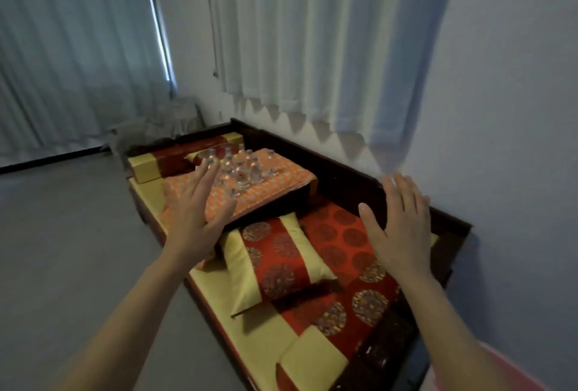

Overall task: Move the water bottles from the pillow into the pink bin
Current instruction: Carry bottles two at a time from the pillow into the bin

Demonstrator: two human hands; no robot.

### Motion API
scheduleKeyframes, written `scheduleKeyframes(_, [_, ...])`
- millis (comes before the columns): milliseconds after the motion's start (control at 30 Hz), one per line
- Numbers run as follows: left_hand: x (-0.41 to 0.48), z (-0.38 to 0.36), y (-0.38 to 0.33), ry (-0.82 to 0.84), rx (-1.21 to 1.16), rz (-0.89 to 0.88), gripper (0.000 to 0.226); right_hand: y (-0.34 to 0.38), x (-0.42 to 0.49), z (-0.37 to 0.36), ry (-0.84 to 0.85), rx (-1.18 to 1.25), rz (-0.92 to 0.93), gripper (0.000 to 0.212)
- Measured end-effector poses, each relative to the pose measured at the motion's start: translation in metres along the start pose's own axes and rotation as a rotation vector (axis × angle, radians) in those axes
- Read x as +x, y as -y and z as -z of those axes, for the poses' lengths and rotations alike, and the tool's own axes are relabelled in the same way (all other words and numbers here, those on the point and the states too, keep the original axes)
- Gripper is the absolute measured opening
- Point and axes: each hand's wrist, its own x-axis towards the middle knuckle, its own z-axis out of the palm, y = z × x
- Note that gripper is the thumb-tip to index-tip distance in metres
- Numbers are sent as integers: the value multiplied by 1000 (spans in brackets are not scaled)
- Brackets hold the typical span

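Observation:
Several clear water bottles (240, 168) stand upright in a cluster on a large orange patterned pillow (275, 190) at the far end of a low bench. My left hand (195, 206) is held out flat with fingers apart, its fingertips just in front of the nearest bottles, holding nothing. My right hand (398, 224) is also spread flat, raised over the red cushion near the bench's dark back rail, and is empty. No pink bin shows in this view; only a pink edge (500, 368) appears at the bottom right corner.
The dark wooden bench (344, 171) runs along a white wall under pale curtains (312, 46). A red-and-gold cushion (275, 262) lies between my hands, and a bolster (175, 159) sits behind the orange pillow. Grey floor (62, 234) spreads to the left.

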Motion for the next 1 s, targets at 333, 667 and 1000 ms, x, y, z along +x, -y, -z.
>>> scheduleKeyframes(333, [-8,125,145,-129,102,245,70,151,18,-130,119,151,116,63])
scheduleKeyframes(667, [45,139,303,-119,145,422,72,198,78,-292,200,229,36,71])
scheduleKeyframes(1000, [157,139,469,-14,171,548,77,243,171,-448,300,378,-210,73])
